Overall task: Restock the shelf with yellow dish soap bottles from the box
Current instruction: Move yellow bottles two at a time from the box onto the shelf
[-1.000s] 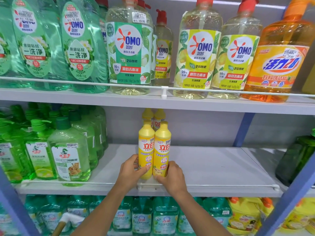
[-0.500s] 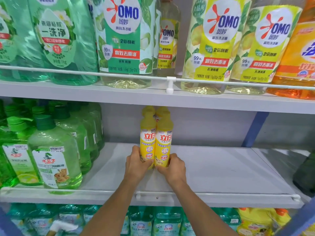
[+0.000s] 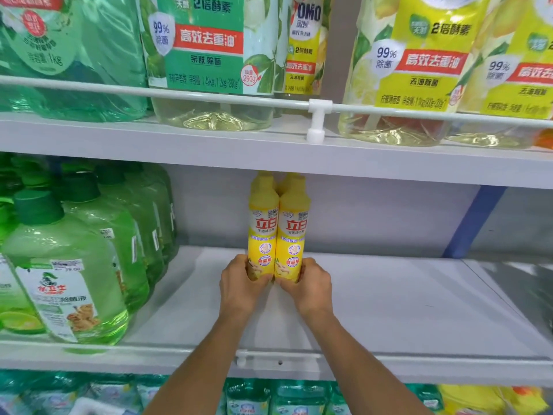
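Two yellow dish soap bottles stand upright side by side on the white middle shelf [image 3: 389, 301]. My left hand [image 3: 241, 284] is closed around the base of the left yellow bottle [image 3: 263, 232]. My right hand [image 3: 309, 284] grips the base of the right yellow bottle [image 3: 292, 232]. Two more yellow bottles stand right behind them; only their tops [image 3: 264, 178] show under the upper shelf. The box is out of view.
Green soap bottles [image 3: 68, 274] fill the left part of the middle shelf. A white rail [image 3: 419, 359] runs along its front edge. Large OMO bottles [image 3: 209, 55] stand on the upper shelf behind another rail. A blue upright [image 3: 475, 223] rises at the right.
Both hands have pushed the two front yellow bottles deeper into the shelf, up to the back pair. The camera has moved closer and lower.
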`<state>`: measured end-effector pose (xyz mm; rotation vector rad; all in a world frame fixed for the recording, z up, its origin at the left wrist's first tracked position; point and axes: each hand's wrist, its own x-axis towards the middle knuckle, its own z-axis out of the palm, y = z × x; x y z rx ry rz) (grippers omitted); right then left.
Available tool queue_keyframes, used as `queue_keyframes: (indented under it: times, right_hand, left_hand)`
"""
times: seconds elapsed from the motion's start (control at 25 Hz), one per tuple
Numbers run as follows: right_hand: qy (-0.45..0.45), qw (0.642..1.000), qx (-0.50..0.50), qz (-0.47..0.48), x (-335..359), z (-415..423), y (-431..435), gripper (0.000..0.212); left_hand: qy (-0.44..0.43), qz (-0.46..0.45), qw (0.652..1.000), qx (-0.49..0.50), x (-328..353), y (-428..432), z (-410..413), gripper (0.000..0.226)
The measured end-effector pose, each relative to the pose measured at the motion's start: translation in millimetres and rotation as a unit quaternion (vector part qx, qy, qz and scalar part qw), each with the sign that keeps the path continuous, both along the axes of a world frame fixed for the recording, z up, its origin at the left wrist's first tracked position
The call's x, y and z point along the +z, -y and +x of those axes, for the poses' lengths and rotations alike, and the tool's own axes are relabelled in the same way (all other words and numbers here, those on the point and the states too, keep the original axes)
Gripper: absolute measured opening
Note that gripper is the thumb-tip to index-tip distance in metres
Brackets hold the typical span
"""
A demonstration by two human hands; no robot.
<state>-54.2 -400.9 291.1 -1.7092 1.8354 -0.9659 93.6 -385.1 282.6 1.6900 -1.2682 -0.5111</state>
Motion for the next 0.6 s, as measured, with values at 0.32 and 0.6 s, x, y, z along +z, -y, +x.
queue_keyframes:
  times: [0.32,0.6]
  right_hand:
    - [0.009,1.000,-0.012,-0.002,-3.8,3.2,6.3,0.048]
    - [0.011,1.000,-0.017,-0.004,-6.0,4.4,12.4,0.050]
  left_hand:
    - [-0.022,-0.003,1.000,0.008,-2.4,1.6,-0.2,0.053]
    - [-0.026,-0.019,0.999,0.023,-3.4,8.8,-0.2,0.049]
